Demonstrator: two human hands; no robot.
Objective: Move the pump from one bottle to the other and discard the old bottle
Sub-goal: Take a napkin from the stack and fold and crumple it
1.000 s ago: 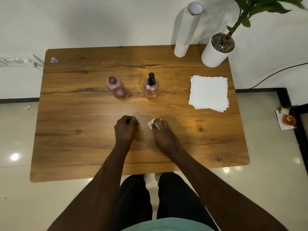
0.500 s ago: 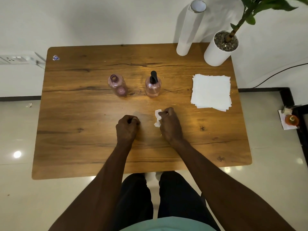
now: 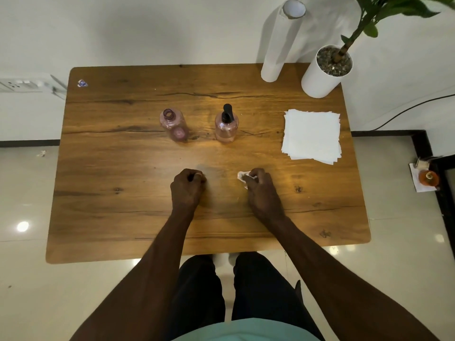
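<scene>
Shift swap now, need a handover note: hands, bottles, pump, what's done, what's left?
Left hand: closed fist resting on the table; whether it holds anything can't be told.
Right hand: shut on a crumpled tissue.
Open bottle, no pump, back left. Bottle with pump to its right; black pump seated.
Whether the swap already happened can't be told from this view. Both bottles on the table, none discarded.

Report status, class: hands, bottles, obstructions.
Left hand fisted on table; right hand clutching crumpled tissue. Pump on right bottle; left bottle open. Nothing blocking.
</scene>
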